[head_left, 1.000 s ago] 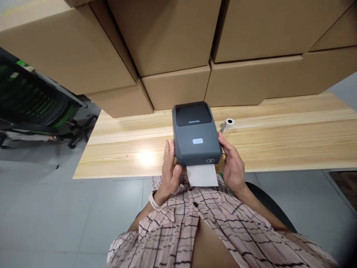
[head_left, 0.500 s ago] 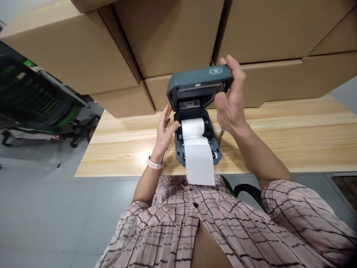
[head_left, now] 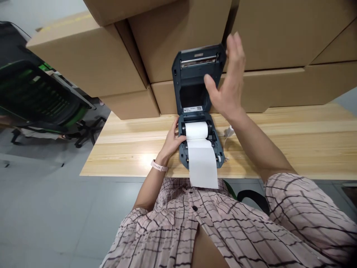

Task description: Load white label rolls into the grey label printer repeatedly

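Observation:
A dark blue-grey label printer sits near the table's front edge with its lid raised upright. Inside its base lies a white paper roll, and a strip of label paper hangs forward over the front. My left hand grips the left side of the base, thumb over the rim beside the roll. At the lid's right edge, my right hand is open, fingers up and thumb spread out in front of the lid; whether it touches the lid I cannot tell.
Stacked cardboard boxes stand close behind the printer along the wooden table. A white plug with a cable lies right of the base. At the left is a black and green office chair, with part of another person behind it.
The printer lid has swung up and back to upright. My right hand has let go its grip on the lid and opened. My left hand has moved onto the base's side.

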Demonstrator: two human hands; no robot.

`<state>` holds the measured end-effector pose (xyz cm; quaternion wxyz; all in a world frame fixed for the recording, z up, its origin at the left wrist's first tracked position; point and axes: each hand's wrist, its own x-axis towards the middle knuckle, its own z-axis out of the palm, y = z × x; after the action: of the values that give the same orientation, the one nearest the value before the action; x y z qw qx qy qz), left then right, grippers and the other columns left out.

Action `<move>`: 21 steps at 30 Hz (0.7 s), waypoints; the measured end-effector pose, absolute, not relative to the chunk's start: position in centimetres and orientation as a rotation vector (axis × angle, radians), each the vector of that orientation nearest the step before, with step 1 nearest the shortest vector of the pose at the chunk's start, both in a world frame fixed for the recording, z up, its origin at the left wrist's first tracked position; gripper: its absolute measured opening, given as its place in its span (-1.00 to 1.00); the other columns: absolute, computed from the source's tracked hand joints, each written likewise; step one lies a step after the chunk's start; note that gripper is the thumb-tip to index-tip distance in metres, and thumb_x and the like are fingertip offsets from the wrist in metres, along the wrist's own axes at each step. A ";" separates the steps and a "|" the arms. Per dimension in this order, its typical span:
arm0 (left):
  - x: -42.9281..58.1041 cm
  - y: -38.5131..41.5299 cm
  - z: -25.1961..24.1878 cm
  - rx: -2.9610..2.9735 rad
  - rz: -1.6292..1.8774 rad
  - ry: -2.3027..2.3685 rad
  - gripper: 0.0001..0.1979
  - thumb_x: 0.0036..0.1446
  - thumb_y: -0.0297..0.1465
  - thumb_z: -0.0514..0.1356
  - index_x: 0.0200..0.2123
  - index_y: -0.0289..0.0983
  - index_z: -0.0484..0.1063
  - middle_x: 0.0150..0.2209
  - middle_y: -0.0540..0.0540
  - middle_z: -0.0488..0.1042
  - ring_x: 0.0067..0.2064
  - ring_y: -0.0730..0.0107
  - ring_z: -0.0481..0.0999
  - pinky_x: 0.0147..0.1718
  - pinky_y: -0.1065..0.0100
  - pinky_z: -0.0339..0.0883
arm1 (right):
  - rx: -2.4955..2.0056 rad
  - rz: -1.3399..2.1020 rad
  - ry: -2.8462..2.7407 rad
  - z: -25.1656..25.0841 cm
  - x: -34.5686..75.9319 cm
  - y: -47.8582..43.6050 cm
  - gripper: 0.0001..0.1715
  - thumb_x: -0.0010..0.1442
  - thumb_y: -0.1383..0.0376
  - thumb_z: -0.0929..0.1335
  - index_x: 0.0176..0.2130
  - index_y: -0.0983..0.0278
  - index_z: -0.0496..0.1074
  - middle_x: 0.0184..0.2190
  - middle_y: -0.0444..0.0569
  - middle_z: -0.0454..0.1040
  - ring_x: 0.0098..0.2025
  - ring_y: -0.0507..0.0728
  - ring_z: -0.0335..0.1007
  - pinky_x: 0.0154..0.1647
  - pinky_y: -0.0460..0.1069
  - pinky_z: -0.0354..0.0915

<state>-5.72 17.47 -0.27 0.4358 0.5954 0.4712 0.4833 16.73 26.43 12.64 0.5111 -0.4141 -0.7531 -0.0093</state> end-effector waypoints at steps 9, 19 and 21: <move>-5.3 16.0 2.2 1.551 1.000 1.521 -0.05 0.09 -0.39 0.25 0.57 -0.21 0.16 -0.55 0.15 0.31 -0.45 0.31 0.33 -0.36 0.30 0.15 | -1.009 0.332 -2.802 8.1 16.9 22.1 -0.34 0.35 0.05 0.43 0.33 0.21 0.43 0.21 0.16 0.62 0.13 0.46 0.57 0.10 0.29 0.42; -5.2 16.0 2.5 1.517 0.985 1.485 0.03 0.04 -0.40 0.21 0.61 -0.29 0.07 -0.56 0.16 0.29 -0.49 0.35 0.28 -0.41 0.32 0.08 | -0.897 0.730 -2.753 9.4 17.6 24.1 0.09 0.07 -0.01 0.59 0.46 0.15 0.30 0.11 0.09 0.67 0.02 0.36 0.65 0.03 0.20 0.52; -5.2 16.0 2.5 1.519 0.982 1.491 0.02 0.05 -0.40 0.21 0.61 -0.29 0.08 -0.57 0.16 0.28 -0.49 0.34 0.27 -0.41 0.32 0.08 | -0.714 0.907 -2.590 10.9 20.0 23.8 0.17 0.05 -0.13 0.60 0.47 0.15 0.29 0.15 0.06 0.65 0.04 0.31 0.65 0.03 0.16 0.55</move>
<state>-5.21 15.99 2.47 0.3885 0.5971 0.5861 0.3861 19.98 23.78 10.91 0.1526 -0.2488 -0.9027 0.3162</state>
